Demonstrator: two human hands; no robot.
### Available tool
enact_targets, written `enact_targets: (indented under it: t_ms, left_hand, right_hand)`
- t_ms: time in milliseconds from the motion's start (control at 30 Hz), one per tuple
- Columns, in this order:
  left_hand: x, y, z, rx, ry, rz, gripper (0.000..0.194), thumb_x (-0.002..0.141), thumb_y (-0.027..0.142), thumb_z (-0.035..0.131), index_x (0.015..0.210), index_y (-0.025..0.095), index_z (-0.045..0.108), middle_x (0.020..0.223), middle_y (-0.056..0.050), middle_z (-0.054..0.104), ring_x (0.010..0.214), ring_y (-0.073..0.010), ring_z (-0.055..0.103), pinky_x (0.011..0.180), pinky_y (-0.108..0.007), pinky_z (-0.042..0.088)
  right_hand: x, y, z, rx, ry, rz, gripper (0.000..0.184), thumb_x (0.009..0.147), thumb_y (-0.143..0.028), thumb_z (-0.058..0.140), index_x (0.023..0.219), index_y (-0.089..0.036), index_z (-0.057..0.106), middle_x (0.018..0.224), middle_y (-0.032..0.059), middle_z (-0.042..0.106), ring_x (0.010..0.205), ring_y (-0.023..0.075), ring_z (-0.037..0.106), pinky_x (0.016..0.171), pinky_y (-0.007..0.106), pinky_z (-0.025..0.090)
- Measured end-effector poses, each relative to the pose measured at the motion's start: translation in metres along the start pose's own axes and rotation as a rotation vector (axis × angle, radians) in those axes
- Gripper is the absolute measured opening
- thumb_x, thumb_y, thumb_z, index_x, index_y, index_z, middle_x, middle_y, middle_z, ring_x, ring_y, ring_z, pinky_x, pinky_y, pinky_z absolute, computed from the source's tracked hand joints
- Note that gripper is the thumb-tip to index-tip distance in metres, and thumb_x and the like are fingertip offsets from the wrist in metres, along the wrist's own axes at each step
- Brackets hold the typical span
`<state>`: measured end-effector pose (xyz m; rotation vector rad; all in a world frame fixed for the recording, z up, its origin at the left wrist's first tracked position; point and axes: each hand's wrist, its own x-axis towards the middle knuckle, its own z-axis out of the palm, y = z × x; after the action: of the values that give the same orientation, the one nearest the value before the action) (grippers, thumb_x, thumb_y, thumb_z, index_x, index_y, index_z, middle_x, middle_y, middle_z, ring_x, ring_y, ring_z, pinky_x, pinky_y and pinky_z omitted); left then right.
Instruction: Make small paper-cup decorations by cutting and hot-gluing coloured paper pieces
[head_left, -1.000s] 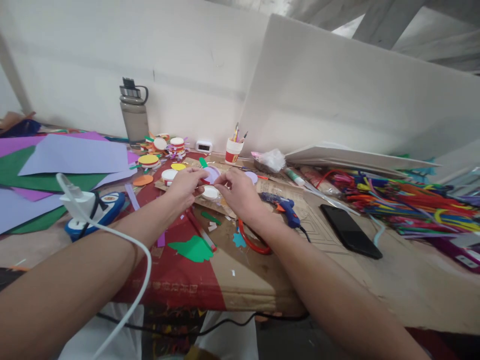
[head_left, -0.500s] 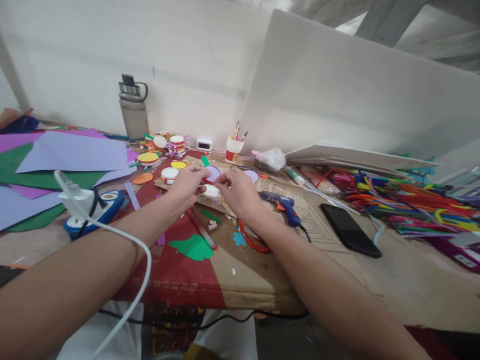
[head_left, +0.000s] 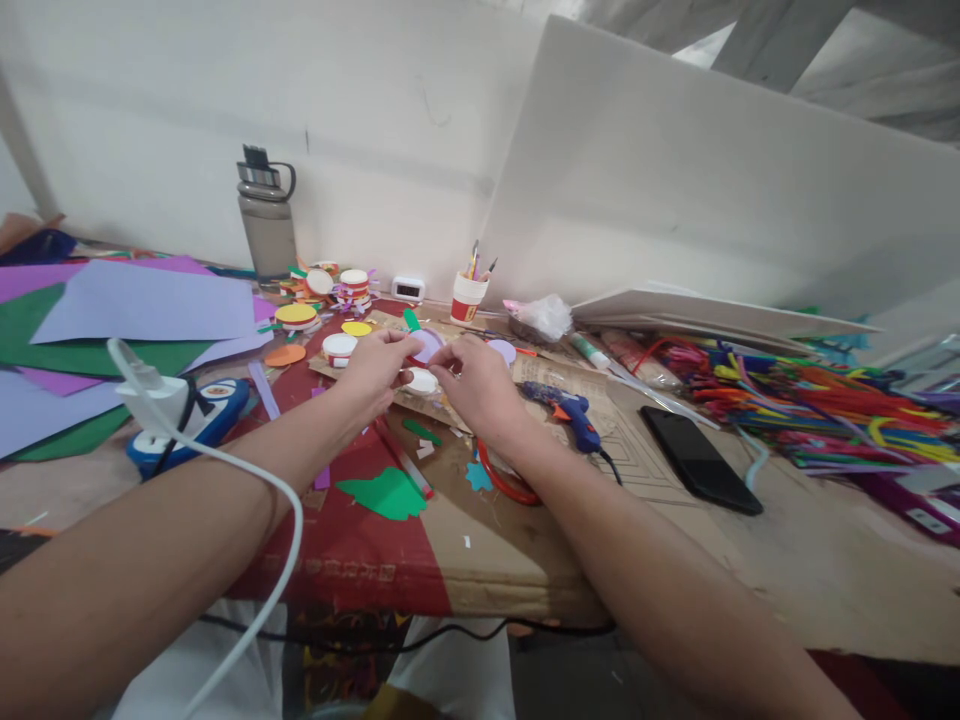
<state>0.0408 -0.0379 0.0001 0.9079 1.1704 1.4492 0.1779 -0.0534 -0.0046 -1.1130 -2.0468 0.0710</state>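
Observation:
Both hands meet over the middle of the table around a small round piece with a lilac paper disc on its face, a red edge and a green strip sticking up. My left hand grips its left side with closed fingers. My right hand pinches at its lower right edge. Below, between the hands, lies a white disc. A white round piece with a red band sits left of my left hand. Behind my right hand shows another lilac disc.
A blue glue gun, a phone and bundled pipe cleaners lie to the right. Scissors with a red handle and green paper lie nearer. Left are a blue power strip, coloured sheets and a water bottle.

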Motion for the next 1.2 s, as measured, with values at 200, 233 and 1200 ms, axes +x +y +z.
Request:
enact_targets:
  t_ms: [200,233,1200]
  left_hand:
    - [0.001,-0.0006,-0.0004,0.01,-0.007,-0.001,0.021,0.053,0.014,0.069,0.068,0.015,0.055,0.062,0.002,0.055,0.048,-0.0053,0.044,0.04,-0.017,0.034]
    - [0.0011,-0.0006,-0.0006,0.01,-0.012,0.0,0.02,0.053,0.014,0.069,0.069,0.015,0.056,0.063,0.002,0.055,0.048,-0.0052,0.045,0.04,-0.017,0.034]
    - [-0.0015,0.0022,0.001,-0.037,-0.035,-0.017,0.017,0.054,0.007,0.065,0.066,0.014,0.054,0.055,0.005,0.048,0.043,-0.0028,0.038,0.036,-0.014,0.028]
  right_hand:
    - [0.0008,-0.0008,0.0003,0.01,0.014,0.01,0.008,0.079,-0.015,0.057,0.074,-0.018,0.062,0.079,0.0042,0.062,0.079,0.0172,0.056,0.074,0.031,0.043]
    - [0.0007,-0.0009,0.0004,0.012,0.015,0.015,0.008,0.079,-0.015,0.057,0.073,-0.018,0.062,0.079,0.0041,0.062,0.079,0.0171,0.056,0.073,0.031,0.043]
    - [0.0007,-0.0021,-0.0005,0.01,0.009,0.034,0.008,0.078,-0.014,0.057,0.073,-0.018,0.061,0.076,0.0033,0.061,0.075,0.0169,0.055,0.069,0.03,0.041]
